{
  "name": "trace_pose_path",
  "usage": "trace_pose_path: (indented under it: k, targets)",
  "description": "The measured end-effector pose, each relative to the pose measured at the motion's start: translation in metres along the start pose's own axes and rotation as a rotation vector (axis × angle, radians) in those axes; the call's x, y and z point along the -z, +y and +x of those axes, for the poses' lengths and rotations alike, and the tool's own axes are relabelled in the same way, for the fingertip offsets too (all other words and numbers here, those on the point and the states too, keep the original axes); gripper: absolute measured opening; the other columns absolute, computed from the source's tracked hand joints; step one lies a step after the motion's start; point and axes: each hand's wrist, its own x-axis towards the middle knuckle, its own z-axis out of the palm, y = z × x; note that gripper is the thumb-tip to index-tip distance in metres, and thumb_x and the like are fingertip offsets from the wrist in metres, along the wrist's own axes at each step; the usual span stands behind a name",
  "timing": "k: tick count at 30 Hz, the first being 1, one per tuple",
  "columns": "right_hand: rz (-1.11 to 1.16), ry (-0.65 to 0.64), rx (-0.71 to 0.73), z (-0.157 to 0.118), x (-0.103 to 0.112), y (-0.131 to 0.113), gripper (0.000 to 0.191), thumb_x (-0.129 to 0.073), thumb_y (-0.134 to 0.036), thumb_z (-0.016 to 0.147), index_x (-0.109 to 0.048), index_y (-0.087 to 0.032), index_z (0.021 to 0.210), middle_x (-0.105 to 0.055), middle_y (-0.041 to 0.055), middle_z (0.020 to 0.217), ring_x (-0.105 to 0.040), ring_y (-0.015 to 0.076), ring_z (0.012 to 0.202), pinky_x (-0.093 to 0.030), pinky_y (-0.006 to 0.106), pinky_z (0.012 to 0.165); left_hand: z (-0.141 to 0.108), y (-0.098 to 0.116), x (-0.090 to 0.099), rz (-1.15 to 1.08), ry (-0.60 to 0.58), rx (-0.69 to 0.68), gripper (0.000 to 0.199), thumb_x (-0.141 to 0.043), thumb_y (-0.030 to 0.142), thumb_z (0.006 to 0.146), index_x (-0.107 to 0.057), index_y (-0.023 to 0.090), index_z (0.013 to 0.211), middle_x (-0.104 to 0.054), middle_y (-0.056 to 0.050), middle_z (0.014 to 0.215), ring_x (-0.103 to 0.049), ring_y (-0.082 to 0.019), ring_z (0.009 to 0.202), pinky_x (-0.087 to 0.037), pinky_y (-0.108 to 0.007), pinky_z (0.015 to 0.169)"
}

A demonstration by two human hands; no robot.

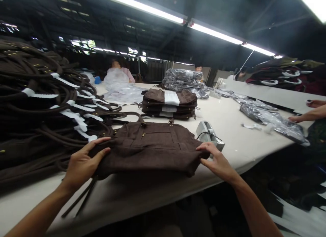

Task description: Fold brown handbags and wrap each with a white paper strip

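A dark brown handbag [152, 155] lies in front of me at the table's near edge, its base toward me and its handles pointing away. My left hand [84, 162] grips the bag's left end, thumb on top and the other fingers partly hidden. At the opposite end, my right hand [216, 162] pinches the right corner between thumb and fingers. A small gold zipper pull shows on the bag's upper panel. Two thin dark straps [81, 199] hang below the left end. Just beyond my right hand stands a grey tape dispenser [210, 135].
Brown bags with white-wrapped handles form a tall pile [38, 104] at left. Behind the handbag sits a stack of folded brown bags [169, 104] with white bands. Plastic-wrapped bags [272, 119] lie along the right, near another person's hands [310, 111]. Clear plastic sheets [122, 92] lie farther back.
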Motion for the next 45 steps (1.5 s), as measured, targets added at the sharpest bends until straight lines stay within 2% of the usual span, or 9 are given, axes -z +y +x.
trace_pose_path:
  k: [5,11,17,25,29,33,36,39,45]
  targets:
    - [-0.21,-0.013,0.182,-0.004,-0.004,-0.042,0.058,-0.066,-0.049,0.081,-0.054,-0.026,0.133,-0.038,0.0091,0.151,-0.027,0.0299,0.142,-0.023,0.051,0.116,0.009,0.017,-0.012,-0.128,0.07,0.114,0.048,-0.068,0.049,0.072,-0.068,0.023,0.112,-0.071,-0.002,0.096,-0.065,-0.017,0.081,-0.054,-0.024,0.074]
    - [-0.244,-0.16,0.203,0.022,-0.039,-0.07,0.09,-0.076,-0.064,0.064,-0.049,-0.017,0.137,-0.058,0.0144,0.131,-0.051,0.0331,0.124,-0.035,0.051,0.108,0.011,0.041,-0.021,-0.193,0.175,0.147,0.047,-0.07,0.046,0.071,-0.069,0.023,0.112,-0.069,0.0,0.087,-0.061,-0.014,0.073,-0.053,-0.026,0.075]
    - [-0.444,-0.161,0.118,0.044,-0.043,-0.064,0.027,-0.069,-0.042,0.082,-0.063,-0.02,0.096,-0.067,0.0051,0.093,-0.063,0.022,0.09,-0.044,0.03,0.073,0.012,0.04,-0.015,-0.178,0.09,0.123,0.046,-0.07,0.047,0.073,-0.068,0.026,0.114,-0.07,0.001,0.09,-0.063,-0.015,0.076,-0.054,-0.025,0.071]
    - [-0.625,-0.373,0.399,0.084,-0.059,-0.062,0.025,-0.065,-0.042,0.086,-0.06,-0.02,0.095,-0.07,0.0045,0.096,-0.066,0.0196,0.082,-0.035,0.027,0.061,0.03,-0.023,-0.004,0.343,-0.109,-0.412,0.045,-0.049,0.053,0.087,-0.066,0.017,0.109,-0.067,-0.011,0.105,-0.063,-0.027,0.093,-0.049,-0.043,0.091]
    - [-0.655,-0.44,0.468,0.09,-0.076,-0.066,0.023,-0.066,-0.04,0.086,-0.061,-0.019,0.094,-0.071,0.0046,0.094,-0.067,0.0195,0.083,-0.035,0.027,0.061,0.019,-0.001,-0.008,0.555,-0.103,-0.643,0.049,-0.052,0.056,0.086,-0.066,0.017,0.112,-0.048,-0.019,0.138,-0.04,-0.04,0.131,-0.032,-0.057,0.108]
    - [-0.639,-0.464,0.497,0.092,-0.077,-0.065,0.028,-0.067,-0.044,0.084,-0.061,-0.02,0.095,-0.071,0.0041,0.095,-0.065,0.0191,0.085,-0.036,0.026,0.061,0.008,0.025,-0.038,0.527,-0.462,-0.651,0.077,-0.055,0.066,0.077,-0.05,0.014,0.134,-0.055,-0.018,0.135,-0.05,-0.035,0.126,-0.035,-0.05,0.108]
    - [-0.582,-0.374,0.454,0.084,-0.071,-0.059,0.032,-0.066,-0.049,0.083,-0.061,-0.02,0.098,-0.069,0.0042,0.097,-0.063,0.0203,0.088,-0.04,0.028,0.068,0.009,0.023,-0.057,0.564,-0.674,-0.437,0.053,-0.048,0.059,0.085,-0.06,0.022,0.12,-0.068,-0.009,0.117,-0.065,-0.029,0.104,-0.05,-0.038,0.086]
    - [-0.477,-0.139,0.407,0.059,-0.063,-0.053,0.038,-0.063,-0.05,0.085,-0.062,-0.019,0.107,-0.067,0.0081,0.103,-0.059,0.0242,0.1,-0.043,0.034,0.086,0.014,0.014,-0.063,0.533,-0.722,-0.458,0.035,-0.047,0.053,0.087,-0.066,0.026,0.1,-0.07,-0.003,0.105,-0.068,-0.024,0.093,-0.048,-0.03,0.071]
    - [-0.2,0.555,-0.013,-0.028,-0.059,-0.031,0.063,-0.065,-0.05,0.083,-0.045,-0.019,0.134,-0.051,0.0167,0.132,-0.045,0.0321,0.125,-0.036,0.051,0.105,0.011,-0.001,-0.064,0.405,-0.326,-0.496,0.037,-0.041,0.051,0.09,-0.065,0.023,0.086,-0.069,-0.003,0.09,-0.066,-0.021,0.082,-0.044,-0.027,0.064]
